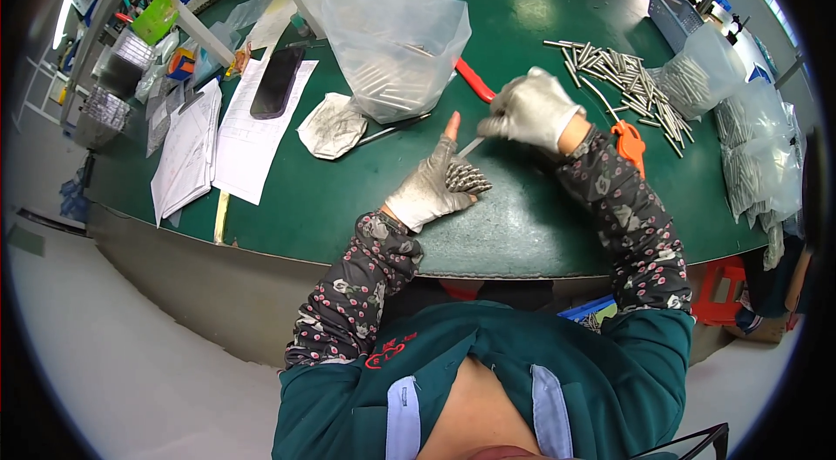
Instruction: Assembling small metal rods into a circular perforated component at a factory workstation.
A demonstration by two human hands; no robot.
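My left hand (pixel 428 188), in a grey-white glove with the thumb tip bare, is closed around a bundle of metal pins (pixel 468 177) above the green table. Their ends point to the right, and the thumb sticks up. To its right, my gloved right hand (pixel 533 112) is closed, slightly blurred. A single metal pin (pixel 471 147) shows at its fingertips, slanting down toward the bundle. A red tool handle (pixel 475 80) lies just beyond the right hand. Close to my right forearm is an orange air blow gun (pixel 630 145) with a thin metal nozzle.
A heap of loose metal pins (pixel 623 81) lies at right, beside bags of pins (pixel 758 155) and a blue basket (pixel 675 18). Ahead stands a translucent bag (pixel 396 51) holding pins. Leftward are a white cloth (pixel 332 126), a phone (pixel 278 82) and papers (pixel 246 151).
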